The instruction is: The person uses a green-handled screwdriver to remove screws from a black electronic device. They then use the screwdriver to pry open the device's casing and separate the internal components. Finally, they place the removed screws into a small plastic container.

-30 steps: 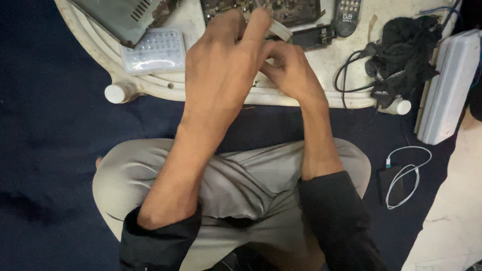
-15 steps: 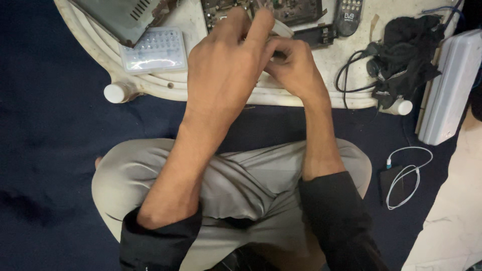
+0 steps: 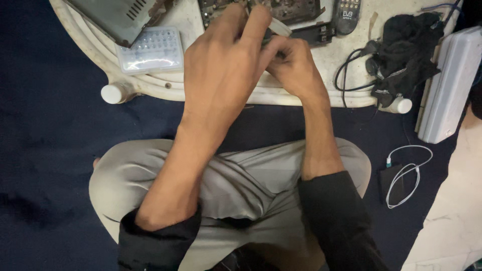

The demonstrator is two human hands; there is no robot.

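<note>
Both hands meet over the circuit board (image 3: pixel 296 10) on the counter (image 3: pixel 175 85): left hand (image 3: pixel 226 65) and right hand (image 3: pixel 293 68) fingers pinch a pale part (image 3: pixel 278 27) beside it.

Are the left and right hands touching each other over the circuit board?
Touching. The head view shows the left hand lying over the right hand, their fingers pressed together with no gap above the circuit board.

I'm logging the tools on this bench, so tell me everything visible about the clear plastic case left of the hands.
The clear plastic case is a flat rounded rectangle with a see-through lid, shut as far as shows. Rows of small pale pieces, likely bits, show through it. It lies flat on the white table near its front edge; the grey metal cover meets its upper left corner. The left hand is beside it, apart.
</note>
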